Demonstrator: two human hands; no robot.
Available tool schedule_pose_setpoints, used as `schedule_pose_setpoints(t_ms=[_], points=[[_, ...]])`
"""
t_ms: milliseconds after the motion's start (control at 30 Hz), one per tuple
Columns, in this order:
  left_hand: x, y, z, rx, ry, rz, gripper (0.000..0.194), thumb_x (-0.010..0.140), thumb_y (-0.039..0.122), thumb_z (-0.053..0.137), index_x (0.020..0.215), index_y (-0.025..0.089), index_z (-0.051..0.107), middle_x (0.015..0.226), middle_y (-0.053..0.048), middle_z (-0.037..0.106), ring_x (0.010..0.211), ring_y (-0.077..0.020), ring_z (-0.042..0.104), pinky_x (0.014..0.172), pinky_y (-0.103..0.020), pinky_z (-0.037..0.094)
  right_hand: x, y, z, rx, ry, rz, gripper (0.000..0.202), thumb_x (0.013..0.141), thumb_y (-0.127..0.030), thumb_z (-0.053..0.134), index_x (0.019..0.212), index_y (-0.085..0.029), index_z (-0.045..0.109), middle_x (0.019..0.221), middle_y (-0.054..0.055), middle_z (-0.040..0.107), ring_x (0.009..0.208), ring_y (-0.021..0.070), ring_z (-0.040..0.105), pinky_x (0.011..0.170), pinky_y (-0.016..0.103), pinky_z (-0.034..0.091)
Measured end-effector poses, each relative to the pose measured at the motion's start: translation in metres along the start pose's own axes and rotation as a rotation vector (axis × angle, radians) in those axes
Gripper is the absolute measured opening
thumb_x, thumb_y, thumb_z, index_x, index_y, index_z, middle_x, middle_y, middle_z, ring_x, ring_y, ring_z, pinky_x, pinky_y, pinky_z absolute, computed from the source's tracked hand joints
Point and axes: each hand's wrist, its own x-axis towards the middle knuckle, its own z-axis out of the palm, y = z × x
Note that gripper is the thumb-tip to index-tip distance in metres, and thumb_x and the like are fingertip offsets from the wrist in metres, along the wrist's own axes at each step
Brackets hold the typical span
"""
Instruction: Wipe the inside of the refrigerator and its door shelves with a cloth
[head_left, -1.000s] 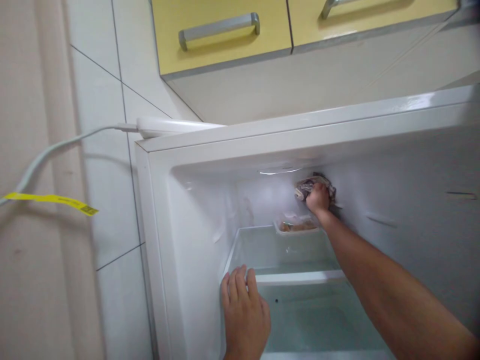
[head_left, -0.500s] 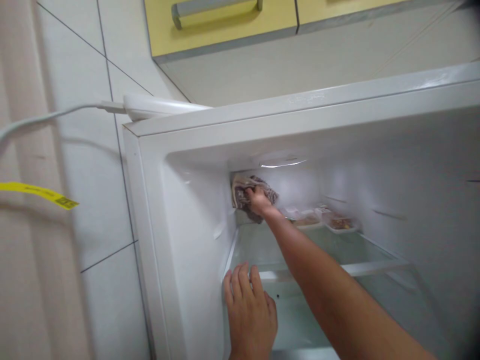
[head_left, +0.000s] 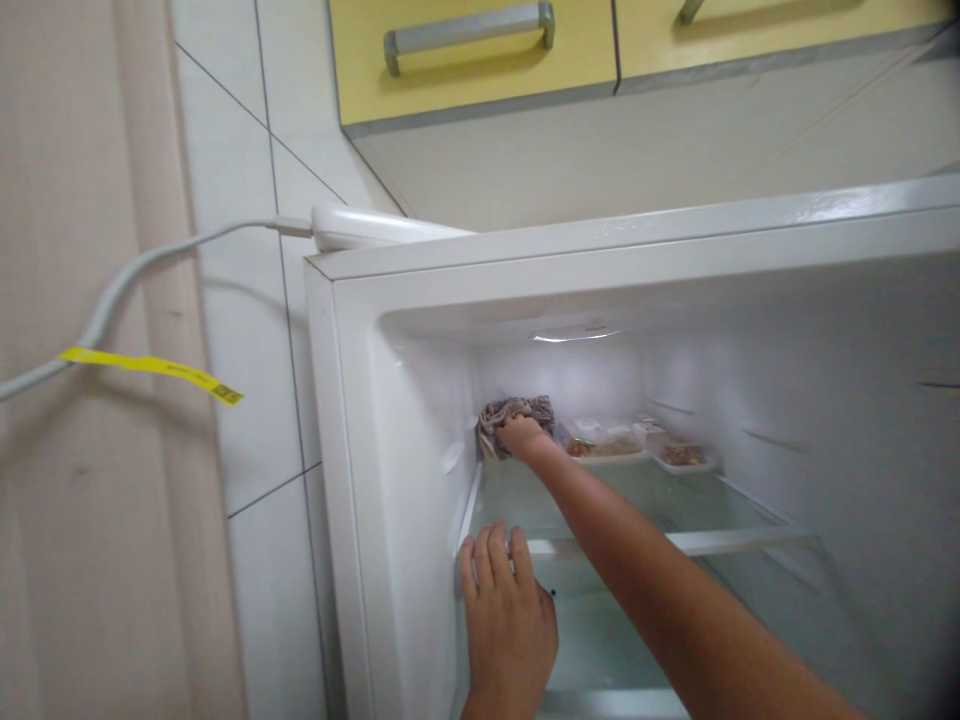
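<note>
Deep inside a white fridge (head_left: 337, 400), my right hand (head_left: 520, 437) holds a crumpled patterned brown cloth (head_left: 537, 408) low in the back left corner, just above the upper glass shelf (head_left: 600, 495). My left hand (head_left: 506, 620) is nearer the front, its fingers extended at the left end of the shelf's front edge, and nothing shows in it. My right forearm crosses over the shelf from the lower right.
Packed food trays (head_left: 682, 455) stand at the back of the upper shelf. A lower glass shelf (head_left: 600, 640) lies beneath. Left of the fridge hangs a grey cable (head_left: 112, 300) with a yellow tag (head_left: 172, 369). Yellow cabinets (head_left: 480, 70) are above.
My right hand has moved the cloth down the back left corner toward the shelf. My left hand stays by the shelf edge. The camera view has shifted left.
</note>
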Motion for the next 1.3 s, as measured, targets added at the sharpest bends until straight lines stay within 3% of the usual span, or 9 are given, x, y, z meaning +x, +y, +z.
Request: schedule_pose_setpoints(t_ms=[167,333,567,767,900,1000,1100,1200,1300], points=[[-0.003,-0.001,0.010,-0.018,0.057,-0.018,0.054,0.071,0.017,0.065,0.125,0.014,0.058,0.129,-0.016,0.059,0.126,-0.0337,0.050,0.115,-0.061,0.035,0.008,-0.007,-0.007,-0.033,0.137,-0.002,0.032,0.100,-0.021,0.042,0.122,-0.013,0.063,0.130,0.017,0.063,0.115,0.0258,0.060,0.088,0.041,0.054],[-0.004,-0.002,0.017,-0.042,0.102,-0.017,0.055,0.070,0.017,0.065,0.124,0.015,0.057,0.131,-0.017,0.057,0.128,-0.0354,0.048,0.113,-0.063,0.036,0.016,0.013,-0.024,-0.025,0.296,0.007,0.043,0.100,-0.019,0.026,0.128,-0.019,0.059,0.132,0.020,0.058,0.120,0.0293,0.052,0.081,0.036,0.052],[-0.003,-0.001,0.013,-0.007,0.081,-0.015,0.054,0.073,0.023,0.066,0.125,0.013,0.058,0.132,-0.017,0.057,0.129,-0.0351,0.048,0.116,-0.061,0.033,0.004,0.092,-0.045,0.011,0.424,0.306,0.043,0.097,-0.017,0.029,0.131,-0.019,0.056,0.129,0.021,0.055,0.115,0.0306,0.050,0.083,0.038,0.052],[-0.001,-0.002,0.007,0.013,0.031,0.015,0.054,0.076,0.026,0.067,0.127,0.013,0.057,0.130,-0.017,0.058,0.128,-0.0337,0.049,0.116,-0.059,0.033,-0.060,0.167,-0.026,0.113,0.474,0.700,0.042,0.096,-0.018,0.031,0.132,-0.010,0.052,0.127,0.027,0.055,0.114,0.0345,0.056,0.083,0.043,0.052],[-0.001,-0.001,0.005,0.018,0.037,-0.003,0.053,0.075,0.024,0.068,0.126,0.012,0.058,0.130,-0.017,0.058,0.128,-0.0339,0.049,0.117,-0.059,0.033,-0.077,0.193,-0.014,0.258,0.462,0.894,0.044,0.095,-0.031,0.042,0.129,-0.005,0.053,0.115,0.027,0.063,0.102,0.0317,0.065,0.082,0.040,0.053],[-0.001,-0.001,0.003,0.026,0.015,0.004,0.053,0.076,0.026,0.069,0.127,0.012,0.058,0.130,-0.016,0.058,0.128,-0.0332,0.049,0.117,-0.058,0.033,-0.061,0.187,-0.017,0.359,0.427,1.010,0.057,0.092,-0.040,0.048,0.135,-0.002,0.046,0.115,0.029,0.062,0.097,0.0312,0.068,0.077,0.038,0.054],[-0.001,0.000,0.005,0.023,0.010,-0.009,0.053,0.076,0.026,0.068,0.127,0.013,0.058,0.131,-0.015,0.058,0.129,-0.0327,0.049,0.118,-0.058,0.034,-0.035,0.162,-0.025,0.420,0.393,1.034,0.068,0.090,-0.044,0.052,0.143,-0.004,0.037,0.122,0.030,0.058,0.096,0.0300,0.068,0.075,0.038,0.055],[-0.001,0.001,0.007,0.016,0.047,-0.027,0.053,0.074,0.023,0.068,0.125,0.013,0.058,0.131,-0.015,0.057,0.129,-0.0334,0.048,0.117,-0.058,0.034,-0.012,0.126,-0.032,0.433,0.374,0.926,0.065,0.089,-0.044,0.053,0.146,-0.016,0.037,0.131,0.024,0.052,0.102,0.0282,0.067,0.082,0.037,0.054],[-0.002,0.002,0.007,0.019,0.036,-0.024,0.053,0.074,0.023,0.067,0.125,0.013,0.058,0.132,-0.016,0.056,0.130,-0.0335,0.047,0.117,-0.058,0.034,0.003,0.091,-0.034,0.398,0.353,0.758,0.063,0.086,-0.039,0.059,0.144,-0.022,0.041,0.140,0.022,0.043,0.120,0.0332,0.057,0.090,0.041,0.052]])
